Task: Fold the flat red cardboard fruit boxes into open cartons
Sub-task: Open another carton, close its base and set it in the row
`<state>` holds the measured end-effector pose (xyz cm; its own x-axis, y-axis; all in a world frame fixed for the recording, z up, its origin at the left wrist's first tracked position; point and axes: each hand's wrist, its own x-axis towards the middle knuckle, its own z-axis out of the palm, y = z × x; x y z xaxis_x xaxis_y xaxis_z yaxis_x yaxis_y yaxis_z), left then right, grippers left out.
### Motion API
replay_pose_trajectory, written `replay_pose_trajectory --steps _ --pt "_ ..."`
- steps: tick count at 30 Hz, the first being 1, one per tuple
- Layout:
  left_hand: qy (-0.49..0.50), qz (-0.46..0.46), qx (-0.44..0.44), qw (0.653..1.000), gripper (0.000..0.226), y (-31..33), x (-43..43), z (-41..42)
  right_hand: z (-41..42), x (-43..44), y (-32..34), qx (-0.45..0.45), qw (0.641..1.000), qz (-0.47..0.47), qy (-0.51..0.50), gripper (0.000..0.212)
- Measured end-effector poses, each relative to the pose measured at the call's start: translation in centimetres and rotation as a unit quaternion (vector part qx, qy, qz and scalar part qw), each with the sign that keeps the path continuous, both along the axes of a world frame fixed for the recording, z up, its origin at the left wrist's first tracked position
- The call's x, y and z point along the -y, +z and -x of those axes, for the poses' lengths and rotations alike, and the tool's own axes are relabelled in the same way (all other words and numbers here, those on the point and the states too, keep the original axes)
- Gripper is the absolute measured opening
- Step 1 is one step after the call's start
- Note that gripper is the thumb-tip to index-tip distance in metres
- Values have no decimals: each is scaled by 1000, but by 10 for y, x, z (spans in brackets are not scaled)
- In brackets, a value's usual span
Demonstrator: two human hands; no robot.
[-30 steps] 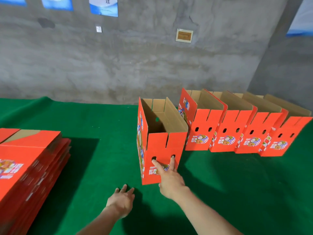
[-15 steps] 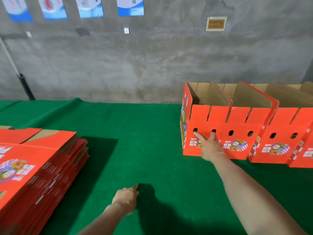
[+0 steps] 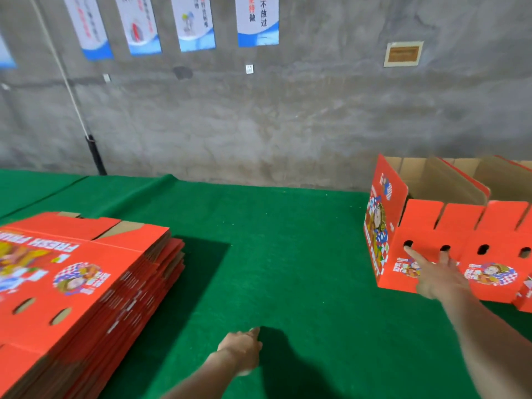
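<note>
Head view. My right hand (image 3: 437, 279) lies against the near end face of the folded carton (image 3: 423, 223). Its fingers are straight and spread, with the index fingertip at the left hand-hole and the middle finger just below the second. The carton stands upright and open-topped on the green cloth (image 3: 288, 240), touching the next carton (image 3: 498, 254) on its right. My left hand (image 3: 241, 351) holds nothing, fingers relaxed, well apart from the stack of flat boxes (image 3: 80, 283) at left.
</note>
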<state>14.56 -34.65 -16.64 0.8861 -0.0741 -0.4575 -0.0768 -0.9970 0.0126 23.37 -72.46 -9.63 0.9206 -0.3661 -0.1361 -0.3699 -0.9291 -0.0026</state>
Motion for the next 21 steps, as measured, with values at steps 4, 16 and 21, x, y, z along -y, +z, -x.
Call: replay_pose_trajectory --steps 4,16,21 --pt "39 80 -9 996 47 8 -6 0 9 -49 14 2 996 -89 -29 90" --pt "66 257 250 931 60 93 -105 55 106 -263 54 200 898 -270 283 40" --pt "255 56 308 915 81 139 -265 83 148 -305 40 83 896 -349 261 37"
